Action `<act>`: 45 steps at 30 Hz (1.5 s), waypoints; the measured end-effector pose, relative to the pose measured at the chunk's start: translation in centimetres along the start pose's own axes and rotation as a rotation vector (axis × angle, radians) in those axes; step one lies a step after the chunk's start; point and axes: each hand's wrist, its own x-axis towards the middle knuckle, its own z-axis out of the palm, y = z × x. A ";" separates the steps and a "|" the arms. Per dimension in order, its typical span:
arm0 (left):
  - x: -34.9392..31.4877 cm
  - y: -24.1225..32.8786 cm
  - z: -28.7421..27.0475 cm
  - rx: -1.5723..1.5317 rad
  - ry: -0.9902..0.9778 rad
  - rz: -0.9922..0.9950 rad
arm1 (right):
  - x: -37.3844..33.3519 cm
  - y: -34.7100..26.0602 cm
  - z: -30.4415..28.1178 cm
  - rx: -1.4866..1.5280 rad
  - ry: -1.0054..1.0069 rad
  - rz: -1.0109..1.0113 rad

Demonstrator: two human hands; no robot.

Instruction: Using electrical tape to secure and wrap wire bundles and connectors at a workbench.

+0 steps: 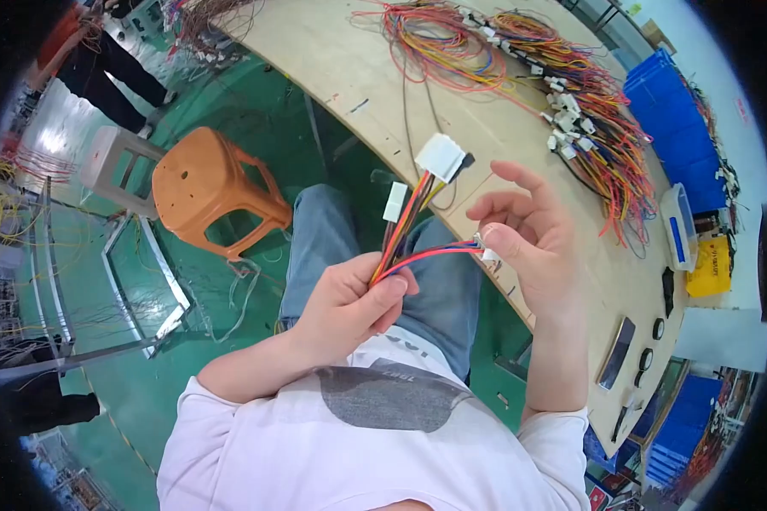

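Note:
My left hand (354,298) is closed around a bundle of red, yellow, orange and black wires (406,223), held above my lap. From its top rises a wide white connector (440,157) with a small black piece beside it. A narrower white connector (395,203) sticks up to its left. Red and blue wires (435,253) branch off toward a small white connector (489,254) beside my right thumb. My right hand (528,226) has its fingers apart and bent, the thumb tip against or very near that connector; whether it presses on it is hard to see.
A wooden table (358,72) curves along my front and right, with heaped wire harnesses (584,128) on it. A phone (616,353) and tape rolls lie at right, past a clear tray (679,226) and blue bins (673,128). An orange stool (204,183) and metal frame (149,285) stand left; a person (102,64) is beyond.

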 end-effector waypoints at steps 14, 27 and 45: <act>8.2 -8.0 -7.7 -0.453 0.723 -0.223 | 1.5 4.9 -2.8 -0.568 -0.211 -0.114; 12.5 -12.8 -13.1 1.546 0.417 0.179 | 4.2 10.6 -8.0 -0.977 0.060 0.057; 17.6 -3.0 2.2 0.594 -0.175 -0.130 | -4.1 8.5 -12.3 -1.098 0.105 0.130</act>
